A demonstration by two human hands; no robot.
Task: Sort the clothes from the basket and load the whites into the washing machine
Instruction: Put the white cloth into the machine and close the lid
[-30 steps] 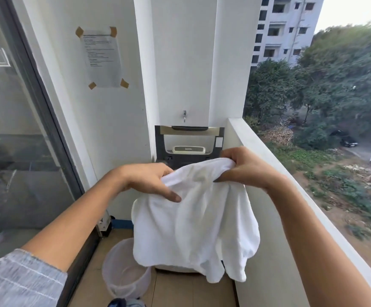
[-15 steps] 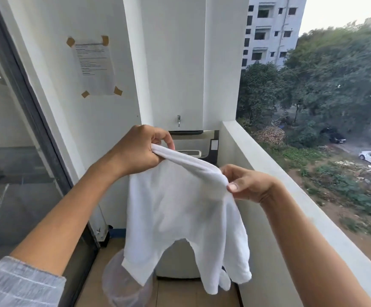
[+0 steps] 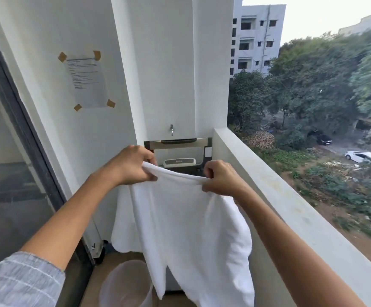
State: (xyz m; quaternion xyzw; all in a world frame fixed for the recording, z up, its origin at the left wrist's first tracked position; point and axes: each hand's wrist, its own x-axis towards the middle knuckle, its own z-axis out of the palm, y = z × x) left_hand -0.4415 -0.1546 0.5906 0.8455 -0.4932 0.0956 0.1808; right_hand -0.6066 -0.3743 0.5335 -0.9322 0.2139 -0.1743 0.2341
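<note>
A white cloth (image 3: 186, 224) hangs spread out in front of me, held by its top edge. My left hand (image 3: 129, 166) pinches the left end of that edge and my right hand (image 3: 221, 179) pinches the right end, both at chest height. Behind the cloth stands the top-loading washing machine (image 3: 179, 151) with its lid raised against the white pillar; most of its body is hidden by the cloth. The basket is not in view.
A translucent bucket (image 3: 125, 284) stands on the floor at the lower left of the cloth. A white balcony parapet (image 3: 290, 207) runs along the right. A dark-framed glass door (image 3: 14, 162) lines the left, and a taped paper notice (image 3: 87, 80) hangs on the wall.
The cloth was bunched between my hands a second ago; now both hands have spread apart along its top edge and it hangs open and flatter.
</note>
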